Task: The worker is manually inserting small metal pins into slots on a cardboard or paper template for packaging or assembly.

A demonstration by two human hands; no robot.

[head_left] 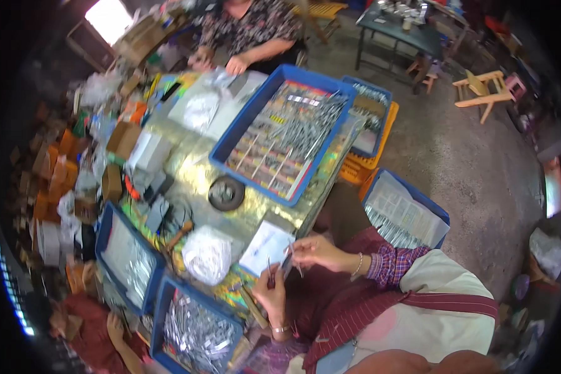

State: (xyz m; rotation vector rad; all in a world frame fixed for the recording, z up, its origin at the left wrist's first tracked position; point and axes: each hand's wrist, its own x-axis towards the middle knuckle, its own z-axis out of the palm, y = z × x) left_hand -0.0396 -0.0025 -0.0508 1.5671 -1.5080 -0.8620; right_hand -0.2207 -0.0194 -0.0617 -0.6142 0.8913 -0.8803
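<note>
My left hand [270, 294] is closed in a pinch on a small, thin metal piece that points up from the fingertips. Close by, the fingers of my right hand [321, 252] pinch another slim, shiny metal piece. Both pieces are too small to name. Under and beyond my hands lies a white paper sheet [265, 246] on the table, and to its left rests a white plastic bag [207, 255]. A blue tray [196, 327] full of shiny metal pieces stands at the lower left, beside my left forearm.
A large blue tray [215, 149] with slim metal parts lies on the table [190, 171], near a dark tape roll [226, 193]. Another blue tray [442, 218] sits at my right. One person [255, 28] works across the table, another [90, 324] at lower left.
</note>
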